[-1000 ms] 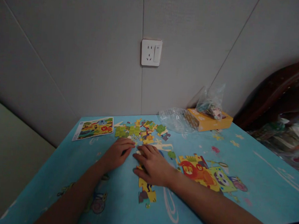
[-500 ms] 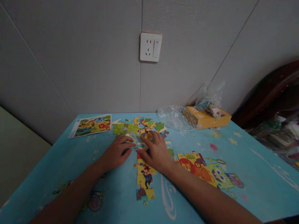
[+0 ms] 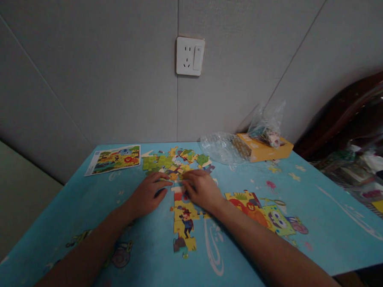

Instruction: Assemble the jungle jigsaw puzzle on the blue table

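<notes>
My left hand [image 3: 148, 195] is open, its thumb apart from its stretched fingers, with the fingertips beside the loose jigsaw pieces. Opposite it, my right hand [image 3: 203, 190] has its fingers bent together at the near edge of the pile; whatever they hold is hidden. An orange-yellow puzzle piece [image 3: 173, 176] lies between the fingertips of both hands. Below the right hand runs a joined puzzle strip [image 3: 184, 224] with a figure in a hat, its upper part partly covered by that hand. Behind are green and yellow loose puzzle pieces [image 3: 161, 161].
A joined lion section [image 3: 244, 204] lies right of my right forearm. The printed picture sheet [image 3: 116, 160] is at the back left. Clear plastic wrap [image 3: 221, 147] and a yellow box [image 3: 269, 152] with a plastic bag [image 3: 269, 128] on it stand against the wall.
My right hand has shifted slightly up, its spread fingers drawing together and uncovering more of the strip's top. My left hand stays nearly in place. The view has tilted slightly.
</notes>
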A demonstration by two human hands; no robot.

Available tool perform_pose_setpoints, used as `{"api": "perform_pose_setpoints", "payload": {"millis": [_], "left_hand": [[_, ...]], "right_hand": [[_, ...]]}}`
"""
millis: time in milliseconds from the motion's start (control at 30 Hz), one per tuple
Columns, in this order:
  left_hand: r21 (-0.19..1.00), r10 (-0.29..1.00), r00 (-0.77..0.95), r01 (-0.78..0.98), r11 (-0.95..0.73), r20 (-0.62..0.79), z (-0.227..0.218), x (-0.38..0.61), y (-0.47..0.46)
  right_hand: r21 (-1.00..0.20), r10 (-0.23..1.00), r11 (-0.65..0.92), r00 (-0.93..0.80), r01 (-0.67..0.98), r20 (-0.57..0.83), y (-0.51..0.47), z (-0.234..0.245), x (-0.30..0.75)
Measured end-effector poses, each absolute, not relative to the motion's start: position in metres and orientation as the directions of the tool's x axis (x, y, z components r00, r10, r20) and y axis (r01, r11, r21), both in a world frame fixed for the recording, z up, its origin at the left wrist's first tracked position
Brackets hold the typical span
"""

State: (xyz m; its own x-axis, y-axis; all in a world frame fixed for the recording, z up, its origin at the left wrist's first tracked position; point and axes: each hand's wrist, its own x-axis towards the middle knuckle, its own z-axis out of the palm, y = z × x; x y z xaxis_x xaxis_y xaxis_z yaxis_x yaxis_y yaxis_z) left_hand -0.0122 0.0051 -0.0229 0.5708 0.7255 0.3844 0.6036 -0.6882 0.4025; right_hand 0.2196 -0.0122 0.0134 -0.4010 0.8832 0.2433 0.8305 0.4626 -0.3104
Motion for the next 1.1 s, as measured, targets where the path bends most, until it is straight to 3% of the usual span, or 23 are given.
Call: {"api": "perform_pose_setpoints", "payload": {"millis": [100,167,567,733,933,1100], "left_hand": [[0.397,0.724,0.582,0.605,-0.690,0.371,-0.022,-0.013,0.005],[0.391,0.723,0.586,0.608,-0.691,0.366,-0.021,-0.013,0.005],[0.397,0.725,0.586,0.607,-0.688,0.361,-0.019,-0.012,0.003],[0.390,0.725,0.585,0.611,-0.689,0.364,-0.019,-0.012,0.003],[0.391,0.709,0.591,0.591,-0.705,0.386,-0.017,-0.012,0.002],[0.440,0.725,0.538,0.577,-0.689,0.431,-0.013,-0.004,-0.005]], "right_hand": [[-0.245,0.964,0.135,-0.070,0.960,0.257,-0.002,0.019,0.241],[-0.220,0.973,0.025,0.027,0.975,0.231,0.005,0.017,0.256],[-0.257,0.981,-0.069,0.112,0.964,0.157,0.021,0.001,0.263],[-0.383,0.965,-0.125,0.201,0.915,0.165,0.025,0.000,0.269],[-0.600,0.962,-0.067,0.211,0.797,0.173,0.024,0.010,0.271],[-0.803,0.999,0.034,0.013,0.594,0.053,0.009,0.016,0.250]]}}
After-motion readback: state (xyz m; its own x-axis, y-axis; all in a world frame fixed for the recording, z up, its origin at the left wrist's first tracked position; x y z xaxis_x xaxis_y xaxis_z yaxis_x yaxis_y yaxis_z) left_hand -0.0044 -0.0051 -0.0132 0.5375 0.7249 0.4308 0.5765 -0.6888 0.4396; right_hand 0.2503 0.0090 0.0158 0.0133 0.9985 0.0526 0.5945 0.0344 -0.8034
